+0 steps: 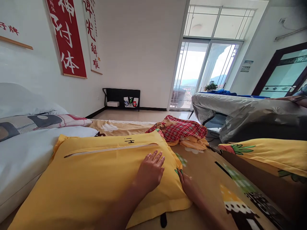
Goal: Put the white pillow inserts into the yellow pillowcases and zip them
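Observation:
A plump yellow pillow [100,172] lies on the bed in front of me, its zipper [112,148] running across the upper part near small black lettering. My left hand [150,169] rests flat on the pillow's right half, palm down with fingers stretched out. Against the pillow's right edge, beside a green leaf print, is my right hand [188,185]. Its visible fingers are straight and touch the side of the pillow; the others are partly hidden. The patterned bed sheet [201,166] shows beneath.
White pillows [26,159] and a patterned pillow [45,123] lie at left. Red plaid cloth [182,127] is bunched beyond the pillow. Another yellow pillowcase [271,153] lies at right. Behind it stands a plastic-covered table [242,107], with another person's arm [292,99] over it.

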Motion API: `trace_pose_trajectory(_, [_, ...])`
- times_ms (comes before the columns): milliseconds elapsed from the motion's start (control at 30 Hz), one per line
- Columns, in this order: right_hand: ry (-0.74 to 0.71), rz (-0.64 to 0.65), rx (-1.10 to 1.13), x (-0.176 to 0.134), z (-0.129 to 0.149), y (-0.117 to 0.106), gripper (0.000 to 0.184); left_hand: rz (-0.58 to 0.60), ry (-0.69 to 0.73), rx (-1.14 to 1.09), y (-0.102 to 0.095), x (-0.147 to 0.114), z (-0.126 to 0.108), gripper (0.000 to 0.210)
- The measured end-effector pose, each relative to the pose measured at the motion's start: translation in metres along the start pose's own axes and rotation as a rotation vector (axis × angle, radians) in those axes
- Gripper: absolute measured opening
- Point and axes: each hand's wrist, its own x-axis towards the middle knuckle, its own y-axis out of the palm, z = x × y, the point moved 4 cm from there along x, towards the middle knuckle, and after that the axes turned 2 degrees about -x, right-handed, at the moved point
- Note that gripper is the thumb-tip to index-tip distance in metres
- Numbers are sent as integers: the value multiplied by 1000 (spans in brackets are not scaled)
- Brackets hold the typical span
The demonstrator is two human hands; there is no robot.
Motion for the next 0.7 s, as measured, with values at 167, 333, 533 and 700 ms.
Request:
trace_pose_trajectory(167, [5, 24, 10, -1, -4, 2, 47, 149, -42, -4, 43, 16, 11, 50])
trace_pose_trajectory(333, [56, 22, 49, -3, -4, 1, 51, -3, -202, 135, 22, -31, 68, 51])
trace_pose_trajectory(533, [143, 81, 126, -5, 0, -3, 58, -128, -398, 359, -29, -117, 142, 55])
trace_pose_trajectory(700, [133, 103, 97, -7, 2, -6, 49, -72, -437, 379, -50, -144, 164, 53])
